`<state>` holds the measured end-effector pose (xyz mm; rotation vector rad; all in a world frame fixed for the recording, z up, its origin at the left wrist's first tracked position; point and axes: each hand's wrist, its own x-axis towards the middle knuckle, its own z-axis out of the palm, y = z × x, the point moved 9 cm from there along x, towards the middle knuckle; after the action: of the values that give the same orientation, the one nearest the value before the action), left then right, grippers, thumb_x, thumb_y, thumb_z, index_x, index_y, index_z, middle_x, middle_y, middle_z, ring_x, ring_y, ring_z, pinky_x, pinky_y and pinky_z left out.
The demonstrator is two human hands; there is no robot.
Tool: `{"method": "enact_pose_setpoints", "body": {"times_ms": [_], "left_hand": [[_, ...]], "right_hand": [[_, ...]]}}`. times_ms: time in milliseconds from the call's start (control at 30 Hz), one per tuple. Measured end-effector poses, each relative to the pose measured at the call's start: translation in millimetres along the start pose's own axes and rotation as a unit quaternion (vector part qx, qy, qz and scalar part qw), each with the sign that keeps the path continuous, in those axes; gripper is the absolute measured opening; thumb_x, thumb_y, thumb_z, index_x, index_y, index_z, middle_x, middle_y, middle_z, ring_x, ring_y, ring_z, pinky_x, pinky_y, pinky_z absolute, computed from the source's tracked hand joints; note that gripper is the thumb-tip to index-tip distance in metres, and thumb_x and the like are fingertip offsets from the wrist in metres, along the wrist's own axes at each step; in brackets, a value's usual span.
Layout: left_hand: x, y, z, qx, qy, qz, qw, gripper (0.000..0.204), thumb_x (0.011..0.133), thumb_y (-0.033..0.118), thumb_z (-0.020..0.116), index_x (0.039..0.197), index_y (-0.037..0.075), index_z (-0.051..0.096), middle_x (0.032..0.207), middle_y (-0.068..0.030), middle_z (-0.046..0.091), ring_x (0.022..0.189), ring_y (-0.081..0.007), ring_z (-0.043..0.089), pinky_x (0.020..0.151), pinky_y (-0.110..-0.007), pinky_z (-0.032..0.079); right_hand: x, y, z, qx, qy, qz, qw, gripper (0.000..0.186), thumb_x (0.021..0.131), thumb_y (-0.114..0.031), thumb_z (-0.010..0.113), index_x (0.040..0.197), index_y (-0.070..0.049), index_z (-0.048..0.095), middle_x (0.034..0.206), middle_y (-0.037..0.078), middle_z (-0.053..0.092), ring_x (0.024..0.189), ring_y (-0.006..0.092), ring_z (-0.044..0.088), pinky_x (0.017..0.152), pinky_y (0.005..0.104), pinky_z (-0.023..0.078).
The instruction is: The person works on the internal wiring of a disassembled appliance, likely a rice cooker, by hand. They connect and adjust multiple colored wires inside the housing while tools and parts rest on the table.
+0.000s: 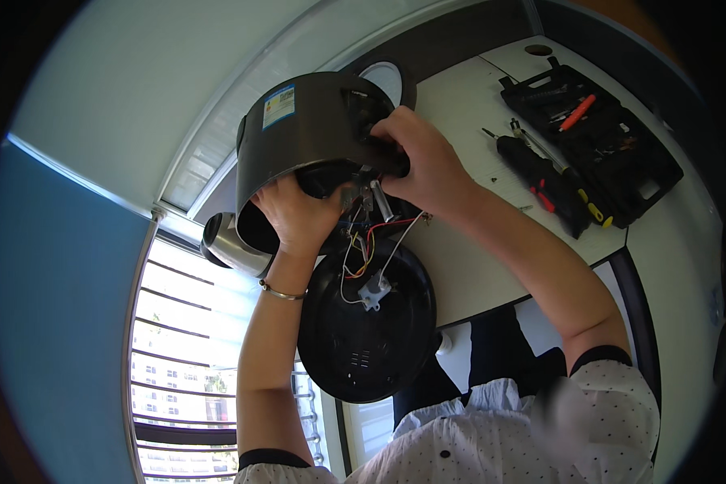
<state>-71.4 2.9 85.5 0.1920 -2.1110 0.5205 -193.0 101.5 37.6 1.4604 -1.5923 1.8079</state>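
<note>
A dark round cooker body (302, 133) lies on its side on a white table (476, 266), its underside open toward me. My left hand (298, 211) grips the lower rim of the open base, a thin bangle on the wrist. My right hand (423, 157) holds the upper right rim, fingers reaching into the opening. Coloured wires (363, 250) run from inside the body down to a small white part (373, 290) on the detached black round bottom plate (367, 327), which leans against the table's edge.
An open black tool case (613, 153) with bits and a red-handled tool lies at the table's far right. A black and red electric screwdriver (540, 173) lies beside it. A shiny metal pot (230, 242) sits left of the cooker. A window with bars is at the lower left.
</note>
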Motion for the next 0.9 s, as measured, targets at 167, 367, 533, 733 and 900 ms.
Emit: {"method": "enact_pose_setpoints", "body": {"times_ms": [167, 367, 533, 733, 900], "left_hand": [[-1.5, -1.0, -0.4, 0.002, 0.003, -0.003, 1.000, 0.089, 0.048, 0.033, 0.084, 0.122, 0.003, 0.046, 0.115, -0.0207, 0.049, 0.115, -0.0396, 0.039, 0.097, -0.052, 0.023], [-3.0, -2.2, -0.2, 0.005, -0.001, -0.014, 1.000, 0.090, 0.049, 0.034, 0.084, 0.124, 0.003, 0.045, 0.115, -0.0217, 0.047, 0.114, -0.0404, 0.038, 0.096, -0.053, 0.023], [-4.2, -2.7, -1.5, 0.009, 0.011, -0.010, 1.000, 0.088, 0.049, 0.035, 0.083, 0.123, 0.004, 0.046, 0.113, -0.0211, 0.047, 0.113, -0.0401, 0.038, 0.096, -0.053, 0.023], [-5.4, -2.3, -2.8, 0.004, 0.024, -0.005, 1.000, 0.088, 0.049, 0.035, 0.083, 0.123, 0.005, 0.046, 0.113, -0.0203, 0.046, 0.112, -0.0404, 0.038, 0.095, -0.053, 0.024], [-4.2, -0.6, -2.0, 0.011, 0.006, -0.003, 1.000, 0.090, 0.048, 0.037, 0.083, 0.124, 0.005, 0.046, 0.114, -0.0207, 0.045, 0.111, -0.0406, 0.039, 0.095, -0.053, 0.025]], "right_hand": [[0.4, -1.2, -4.4, 0.013, 0.029, -0.025, 0.999, 0.047, 0.055, -0.003, 0.073, 0.098, -0.007, 0.055, 0.104, 0.006, 0.049, 0.099, 0.0265, 0.053, 0.079, 0.0347, 0.048], [-3.3, 2.7, -1.3, 0.033, 0.013, -0.003, 0.999, 0.046, 0.055, -0.001, 0.072, 0.098, -0.005, 0.055, 0.108, 0.005, 0.050, 0.099, 0.0268, 0.053, 0.080, 0.0348, 0.048], [-2.4, -0.2, -0.6, 0.043, 0.015, -0.017, 0.999, 0.045, 0.056, 0.000, 0.070, 0.098, -0.004, 0.054, 0.107, 0.006, 0.051, 0.098, 0.0271, 0.054, 0.081, 0.0343, 0.047], [0.6, -3.3, 0.0, 0.069, 0.006, -0.024, 0.997, 0.043, 0.055, 0.002, 0.069, 0.096, -0.002, 0.054, 0.109, 0.007, 0.053, 0.099, 0.0280, 0.054, 0.082, 0.0336, 0.047], [0.4, -0.3, -2.4, 0.125, -0.016, 0.008, 0.992, 0.040, 0.056, 0.003, 0.068, 0.094, -0.001, 0.054, 0.108, 0.008, 0.054, 0.097, 0.0274, 0.055, 0.082, 0.0325, 0.046]]}}
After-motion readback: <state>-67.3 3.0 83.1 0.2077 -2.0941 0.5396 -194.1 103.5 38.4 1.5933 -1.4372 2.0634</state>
